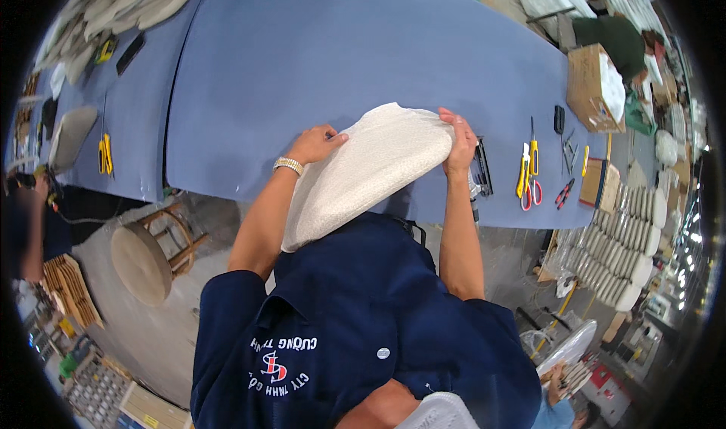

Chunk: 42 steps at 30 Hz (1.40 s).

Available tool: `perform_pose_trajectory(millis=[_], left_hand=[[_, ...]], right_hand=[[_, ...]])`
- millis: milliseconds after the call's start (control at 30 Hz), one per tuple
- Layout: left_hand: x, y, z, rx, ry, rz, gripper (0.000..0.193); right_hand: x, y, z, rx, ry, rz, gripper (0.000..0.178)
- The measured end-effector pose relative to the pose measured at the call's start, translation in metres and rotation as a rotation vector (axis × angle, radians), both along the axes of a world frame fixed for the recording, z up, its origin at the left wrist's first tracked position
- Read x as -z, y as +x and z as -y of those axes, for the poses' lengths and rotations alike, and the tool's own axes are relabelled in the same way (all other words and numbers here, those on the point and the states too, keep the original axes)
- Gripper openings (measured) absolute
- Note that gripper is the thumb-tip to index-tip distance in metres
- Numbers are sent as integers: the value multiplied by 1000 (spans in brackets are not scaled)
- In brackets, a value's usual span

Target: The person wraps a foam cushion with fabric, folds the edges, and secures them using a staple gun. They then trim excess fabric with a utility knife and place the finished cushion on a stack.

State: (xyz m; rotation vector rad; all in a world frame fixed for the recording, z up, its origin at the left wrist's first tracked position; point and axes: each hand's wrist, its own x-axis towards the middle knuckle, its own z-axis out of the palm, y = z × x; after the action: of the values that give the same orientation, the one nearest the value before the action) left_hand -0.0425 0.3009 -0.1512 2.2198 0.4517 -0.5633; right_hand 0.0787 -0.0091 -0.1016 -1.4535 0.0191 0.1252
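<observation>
Clasping the beige cushion at its right end, your right hand is closed on the edge; your left hand touches the opposite side, though I cannot tell whether it grips there. The cushion spans the near edge of the blue table, with red-handled scissors well to its right.

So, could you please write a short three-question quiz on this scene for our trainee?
1. What do the left hand and the right hand both touch?
2. True or false: a metal wristband is worn on the right wrist.
3. What colour are the handles of the scissors on the table: a) green, b) red, c) black?

Key: 1. The pale fabric-covered pad. 2. False: the metal wristband is on the left wrist. 3. b.
</observation>
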Motion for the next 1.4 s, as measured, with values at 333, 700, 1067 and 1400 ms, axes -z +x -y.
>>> perform_pose_trajectory(millis=[333,700,1067,1400], left_hand=[[-27,-11,30,-301,-300,137,52],[-46,31,80,-445,-823,-204,49],[4,123,143,-111,-15,170,41],[8,127,138,-129,-85,152,41]], right_hand=[[15,-7,-1,73,36,89,63],[-17,8,23,-128,-365,207,52],[-30,33,37,-589,-615,514,43],[-77,-63,-30,-850,-829,735,28]])
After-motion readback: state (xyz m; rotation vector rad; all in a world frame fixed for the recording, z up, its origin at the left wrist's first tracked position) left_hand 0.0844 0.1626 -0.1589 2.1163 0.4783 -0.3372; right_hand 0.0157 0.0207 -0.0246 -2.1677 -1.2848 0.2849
